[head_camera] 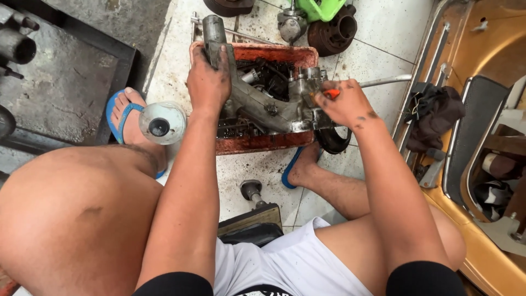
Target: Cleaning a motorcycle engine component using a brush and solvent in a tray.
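A grey metal engine casing [257,101] lies across a greasy red tray [263,143] on the tiled floor. My left hand [208,79] grips the casing's tube end at the tray's far left corner. My right hand [345,103] is closed on a small tool with an orange handle [331,94], pressed against the casing's right end. Dark oily parts [268,74] fill the tray under the casing.
A clear plastic bottle [163,123] stands beside my left foot. A rusty drum and green part [331,30] lie beyond the tray. An orange scooter body [482,137] with a dark rag stands on the right. A low stool [253,219] is under me.
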